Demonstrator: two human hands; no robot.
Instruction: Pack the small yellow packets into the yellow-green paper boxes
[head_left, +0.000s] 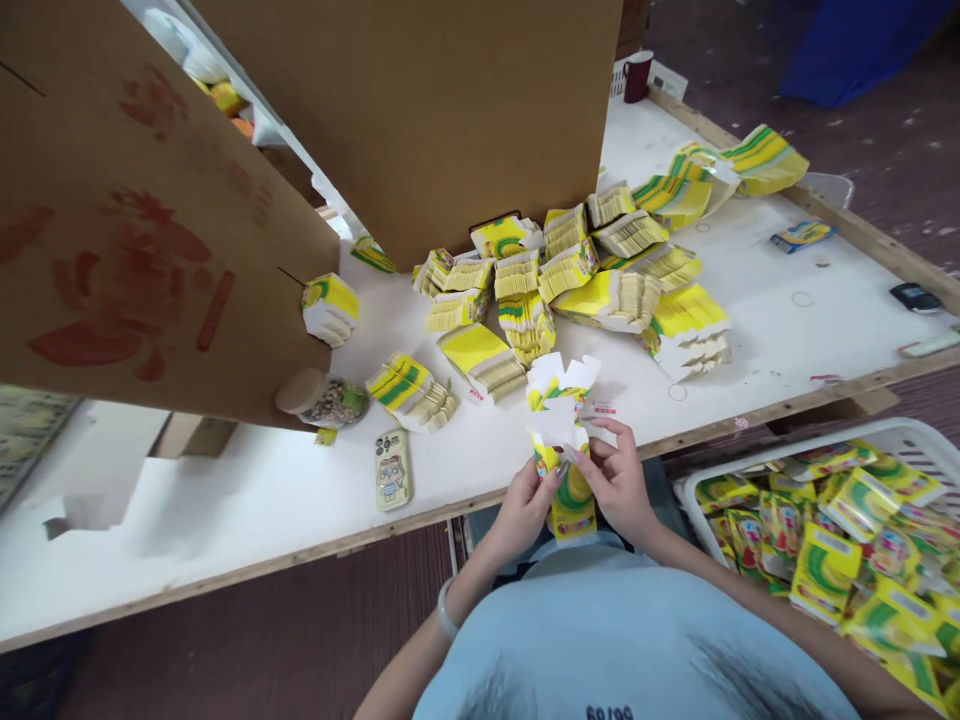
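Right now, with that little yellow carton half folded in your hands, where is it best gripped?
Probably by its lower body, one hand on each side, as the left hand and right hand do now. The yellow carton stands upright with loose white flaps splayed open on top, too floppy to grip.

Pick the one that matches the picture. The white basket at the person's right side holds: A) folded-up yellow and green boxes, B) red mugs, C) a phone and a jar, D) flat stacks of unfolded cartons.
A: the white basket is filled with folded yellow and green boxes, like the carton held in both hands.
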